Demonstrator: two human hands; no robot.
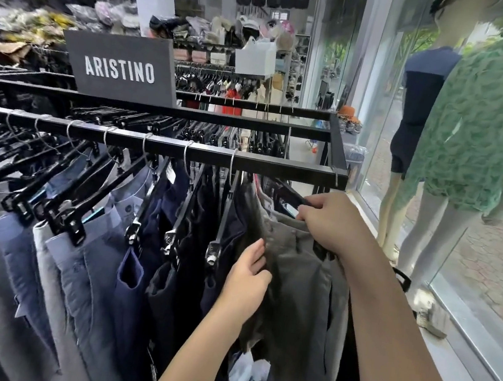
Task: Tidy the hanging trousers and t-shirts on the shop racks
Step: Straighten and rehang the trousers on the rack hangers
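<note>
Item: grey trousers (302, 281), hung at 3 o'clock end of rail (153, 144) | right hand (332, 224): fingers grasping waistband at 12 o'clock, steadying it | left hand (247, 277): fingers pinching 9 o'clock edge, apparently to straighten the fabric.

Trousers (303, 294) (lower legs) beyond bottom edge

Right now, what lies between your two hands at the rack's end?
Only the grey trousers, their buttoned waistband spanning from left hand to right hand; the head view shows it.
</note>
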